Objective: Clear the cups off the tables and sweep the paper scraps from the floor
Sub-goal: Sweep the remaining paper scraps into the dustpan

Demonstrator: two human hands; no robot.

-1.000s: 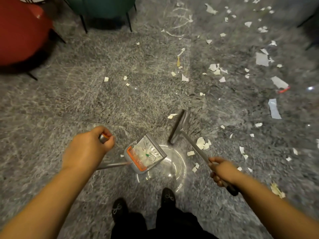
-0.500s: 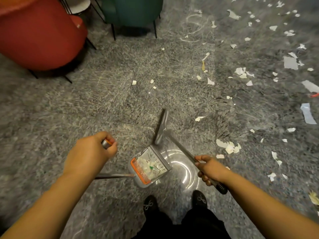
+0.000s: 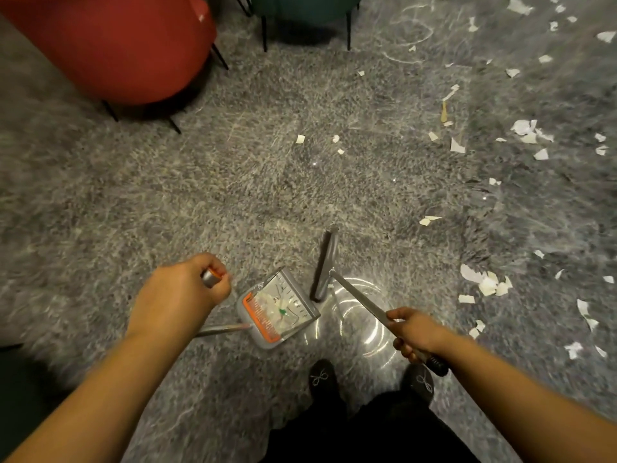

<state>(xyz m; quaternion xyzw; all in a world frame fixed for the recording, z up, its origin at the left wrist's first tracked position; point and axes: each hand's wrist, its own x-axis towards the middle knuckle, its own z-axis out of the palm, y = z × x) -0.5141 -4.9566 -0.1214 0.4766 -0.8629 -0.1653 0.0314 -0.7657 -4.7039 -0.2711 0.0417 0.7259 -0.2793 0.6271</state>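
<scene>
Both bare forearms reach forward and down. Left hand (image 3: 178,295) is fisted, knuckles up, around a handle end (image 3: 211,278). Right hand (image 3: 415,334) is lower and nearer the body, fingers wrapped around a slanted handle (image 3: 359,297). Two dark shoes sit below.

two chairs (image 3: 110,45), one dustpan (image 3: 278,309), one broom (image 3: 324,265)

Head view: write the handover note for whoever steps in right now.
Left hand grips the dustpan handle; the dustpan sits on the carpet with some scraps already inside.
Right hand grips the broom handle; the broom head is just right of the pan.
Left to do: many paper scraps lie to the right, and more farther ahead.
No cups or tables are in view, so that part cannot be judged.
</scene>
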